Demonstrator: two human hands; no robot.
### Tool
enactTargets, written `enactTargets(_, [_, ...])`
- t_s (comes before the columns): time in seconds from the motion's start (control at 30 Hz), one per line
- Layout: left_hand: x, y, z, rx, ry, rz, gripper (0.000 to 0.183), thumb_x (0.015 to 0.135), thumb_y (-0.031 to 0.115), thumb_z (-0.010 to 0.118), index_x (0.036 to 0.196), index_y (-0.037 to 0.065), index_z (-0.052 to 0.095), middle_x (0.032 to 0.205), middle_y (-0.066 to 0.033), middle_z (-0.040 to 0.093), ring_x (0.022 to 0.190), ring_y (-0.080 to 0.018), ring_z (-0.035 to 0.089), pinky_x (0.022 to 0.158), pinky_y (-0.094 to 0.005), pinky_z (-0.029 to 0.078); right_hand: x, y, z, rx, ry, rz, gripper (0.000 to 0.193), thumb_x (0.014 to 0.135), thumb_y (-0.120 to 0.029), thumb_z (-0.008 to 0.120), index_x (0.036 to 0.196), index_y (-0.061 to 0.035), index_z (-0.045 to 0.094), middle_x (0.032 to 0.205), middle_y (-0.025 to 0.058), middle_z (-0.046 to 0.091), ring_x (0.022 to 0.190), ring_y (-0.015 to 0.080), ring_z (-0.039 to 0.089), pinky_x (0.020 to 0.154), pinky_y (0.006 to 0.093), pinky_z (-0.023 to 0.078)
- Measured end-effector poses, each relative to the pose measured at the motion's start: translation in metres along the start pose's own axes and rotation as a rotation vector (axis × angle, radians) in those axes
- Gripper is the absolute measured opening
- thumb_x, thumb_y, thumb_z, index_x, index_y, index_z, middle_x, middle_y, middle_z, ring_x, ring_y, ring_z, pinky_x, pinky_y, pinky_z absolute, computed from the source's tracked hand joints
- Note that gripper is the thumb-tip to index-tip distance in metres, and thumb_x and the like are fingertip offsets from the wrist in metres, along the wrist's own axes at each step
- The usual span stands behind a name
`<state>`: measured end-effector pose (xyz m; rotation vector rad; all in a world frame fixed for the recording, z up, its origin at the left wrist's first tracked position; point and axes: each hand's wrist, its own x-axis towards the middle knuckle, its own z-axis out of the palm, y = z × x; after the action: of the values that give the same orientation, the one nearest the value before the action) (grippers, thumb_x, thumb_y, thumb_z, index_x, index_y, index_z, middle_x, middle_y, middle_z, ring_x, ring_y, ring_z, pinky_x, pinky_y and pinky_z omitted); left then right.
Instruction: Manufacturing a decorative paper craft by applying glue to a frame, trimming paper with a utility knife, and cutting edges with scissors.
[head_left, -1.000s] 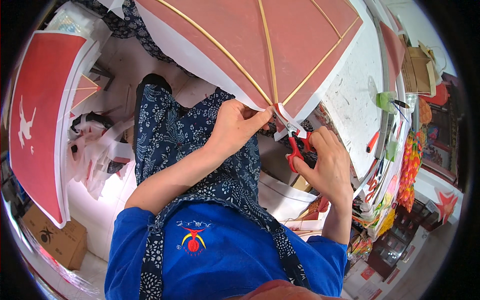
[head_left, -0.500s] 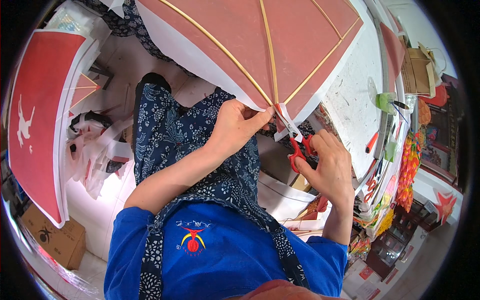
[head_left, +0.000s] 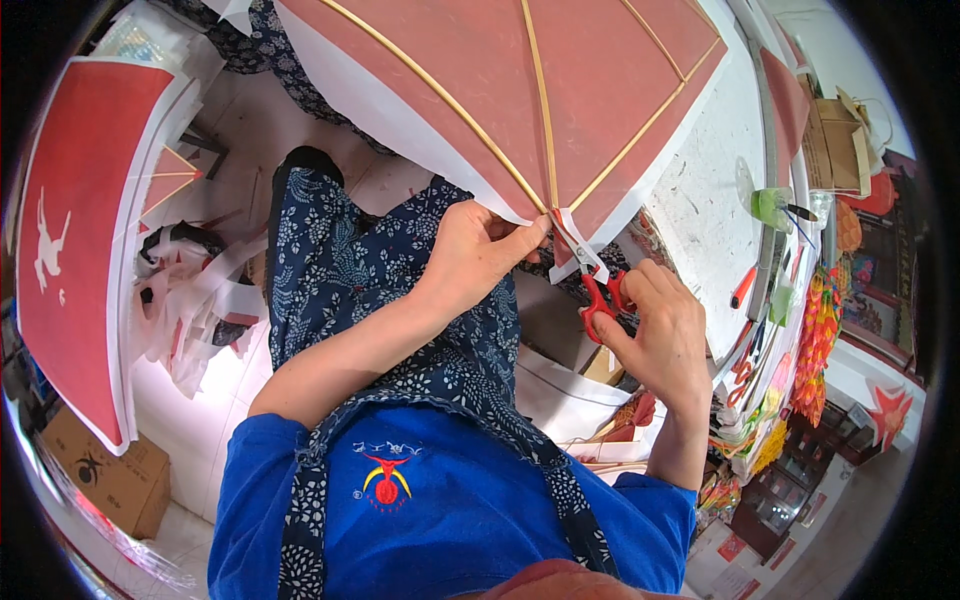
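Hidden: the top of the kite (head_left: 520, 90) runs out of the picture; the scissor blades are small and partly covered by the white paper edge, so how far apart they stand is hard to tell; the right palm is turned away
Kite: red paper with a white border and thin bamboo sticks that meet at its lower corner, lying over the edge of the white desk (head_left: 700, 200) and above the lap
Left hand (head_left: 475, 255): fingers curled shut, thumb and fingertips pinching the white border just left of the corner
Right hand (head_left: 665, 330): closed around the red handles of the scissors (head_left: 598, 295), blades pointing up at the corner
Floor: white paper scraps (head_left: 195, 310) lie beside a second red kite (head_left: 75, 230)
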<state>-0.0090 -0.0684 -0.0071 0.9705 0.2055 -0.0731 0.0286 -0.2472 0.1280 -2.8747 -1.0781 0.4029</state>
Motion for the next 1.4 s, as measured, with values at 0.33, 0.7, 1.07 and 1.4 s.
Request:
enactTargets(0.33, [-0.003, 0.000, 0.009, 0.209, 0.033, 0.155, 0.018, 0.083, 0.013, 0.068, 0.097, 0.001, 0.069, 0.085, -0.0086, 0.071, 0.078, -0.0165, 0.068, 0.071, -0.0312, 0.055, -0.023, 0.056, 0.037, 1.760, 0.621, 0.200, 0.035, 0.096, -0.038, 0.041, 0.105, -0.0042, 0.045, 0.081, 0.0017, 0.042, 0.076, 0.0167, 0.045, 0.074, 0.0350, 0.040])
enactTargets(0.7, [0.022, -0.018, 0.024, 0.110, 0.051, 0.299, 0.019, 0.081, 0.014, 0.065, 0.082, -0.005, 0.064, 0.061, -0.0089, 0.062, 0.055, -0.0130, 0.061, 0.051, -0.0299, 0.048, -0.036, 0.099, 0.151, 1.023, 0.584, 0.087, 0.051, 0.101, -0.040, 0.041, 0.134, -0.0011, 0.042, 0.112, 0.0108, 0.051, 0.104, 0.0214, 0.050, 0.095, 0.0384, 0.039])
enactTargets(1.07, [0.020, 0.010, 0.034, 0.114, 0.053, 0.357, 0.024, 0.082, 0.015, 0.068, 0.095, -0.004, 0.063, 0.074, -0.0101, 0.066, 0.064, -0.0141, 0.064, 0.058, -0.0286, 0.053, -0.024, 0.014, 0.165, 0.849, 0.833, 0.066, 0.056, 0.097, -0.041, 0.051, 0.129, 0.0044, 0.042, 0.111, 0.0094, 0.050, 0.095, 0.0167, 0.050, 0.083, 0.0274, 0.042])
enactTargets(1.4, [0.020, 0.029, 0.039, 0.055, -0.106, 0.037, 0.021, 0.089, 0.013, 0.064, 0.101, -0.003, 0.064, 0.087, -0.0090, 0.068, 0.078, -0.0160, 0.067, 0.068, -0.0271, 0.054, -0.033, -0.031, 0.112, 0.545, 0.738, 0.359, 0.042, 0.072, -0.023, 0.073, 0.099, 0.0007, 0.052, 0.103, 0.0165, 0.052, 0.089, 0.0325, 0.057, 0.075, 0.0387, 0.047])
